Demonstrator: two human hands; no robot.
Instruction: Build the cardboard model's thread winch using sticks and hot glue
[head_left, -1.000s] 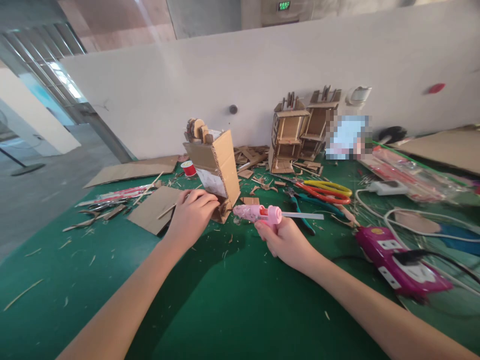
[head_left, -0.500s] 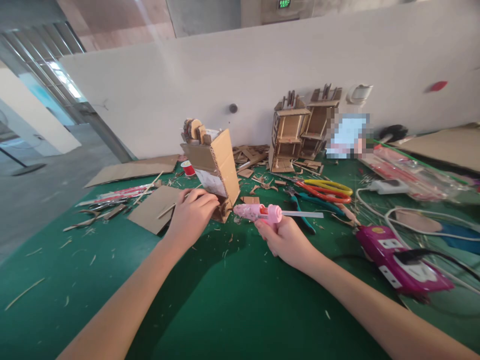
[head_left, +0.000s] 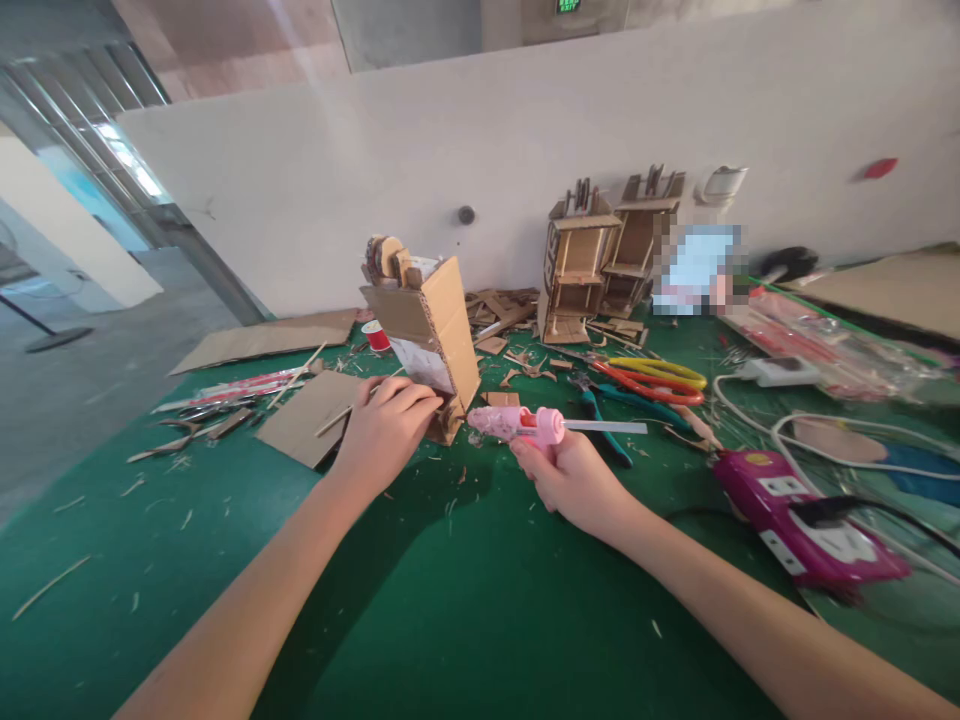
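Observation:
A tall cardboard box (head_left: 454,325) stands upright on the green table, round wooden discs (head_left: 388,258) mounted on its top. My left hand (head_left: 394,425) is closed on the lower front part of this box; its fingertips are partly hidden at the opening. In my right hand (head_left: 574,475) is a pink hot glue gun (head_left: 517,424), with a white glue stick (head_left: 606,427) poking out of its back. The gun's nozzle points left, close to the box's bottom corner. Whether it touches the cardboard I cannot tell.
Behind the glue gun lie orange-handled scissors (head_left: 645,385) and teal-handled pliers (head_left: 604,425). A purple power strip (head_left: 806,520) with cables sits at the right. Two similar cardboard structures (head_left: 581,265) stand against the wall. Cardboard sheets (head_left: 309,415), scraps and a red spool (head_left: 376,337) lie left and behind.
My left hand's fingers have shifted very slightly right along the bottom of the box. The glue gun stays in almost the same place.

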